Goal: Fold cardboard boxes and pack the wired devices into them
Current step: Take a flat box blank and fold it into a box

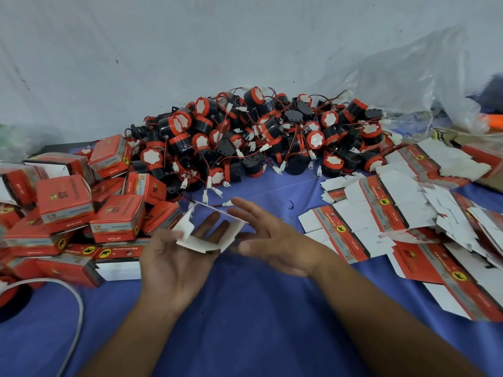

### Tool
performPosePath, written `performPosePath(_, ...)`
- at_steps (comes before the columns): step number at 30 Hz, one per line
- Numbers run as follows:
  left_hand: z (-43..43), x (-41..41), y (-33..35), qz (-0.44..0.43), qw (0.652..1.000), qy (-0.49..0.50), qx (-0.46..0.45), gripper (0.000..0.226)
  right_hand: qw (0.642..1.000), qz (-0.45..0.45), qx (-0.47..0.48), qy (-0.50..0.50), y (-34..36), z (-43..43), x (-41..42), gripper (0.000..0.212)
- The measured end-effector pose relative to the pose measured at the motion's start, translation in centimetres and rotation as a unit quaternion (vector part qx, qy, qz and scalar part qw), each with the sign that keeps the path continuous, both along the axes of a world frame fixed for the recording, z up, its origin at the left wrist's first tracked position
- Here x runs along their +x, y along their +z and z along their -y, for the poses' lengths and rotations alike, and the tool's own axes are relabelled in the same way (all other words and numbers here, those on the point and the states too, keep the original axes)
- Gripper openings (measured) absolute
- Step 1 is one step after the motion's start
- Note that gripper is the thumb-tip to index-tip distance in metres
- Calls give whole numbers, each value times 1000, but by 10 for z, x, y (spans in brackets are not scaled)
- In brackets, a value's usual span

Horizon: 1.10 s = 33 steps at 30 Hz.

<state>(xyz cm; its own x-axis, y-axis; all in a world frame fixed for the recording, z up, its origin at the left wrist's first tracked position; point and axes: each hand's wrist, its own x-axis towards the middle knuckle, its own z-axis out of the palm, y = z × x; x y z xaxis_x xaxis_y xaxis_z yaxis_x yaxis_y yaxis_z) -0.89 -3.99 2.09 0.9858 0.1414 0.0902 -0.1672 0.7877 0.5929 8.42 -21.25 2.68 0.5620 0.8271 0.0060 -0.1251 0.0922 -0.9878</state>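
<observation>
A half-folded cardboard box (201,244), white inside out, stands open as a tube above the blue cloth. My left hand (174,268) lies palm up. Its fingers reach through the tube and its thumb pinches the box's near left corner. My right hand (280,240) is spread beside the box's right wall, thumb near the lower corner and index finger by the top edge. Behind them is a big pile of black-and-red round wired devices (258,137) with white connectors.
Several closed red boxes (65,200) are stacked at the left. Flat unfolded box blanks (381,213) spread over the right side. A white cable (79,300) curves at the lower left. A clear plastic bag (422,77) bulges at the back right. The blue cloth (245,308) covers the table.
</observation>
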Motion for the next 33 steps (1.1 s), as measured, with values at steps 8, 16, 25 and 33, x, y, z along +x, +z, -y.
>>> performPosePath(8,5,-1,-2,-52,998,-37,-19,24,995,2,44,-85,-5,-8,0,56)
performPosePath(16,16,0,-7,-101,991,-34,84,22,987,57,3,-152,-13,-19,-9,37)
performPosePath(25,24,3,-11,-122,979,67,150,31,917,360,-9,-173,-12,-18,-12,40)
performPosePath(33,17,1,-11,-102,985,88,107,66,949,295,4,-110,-7,-16,-13,44)
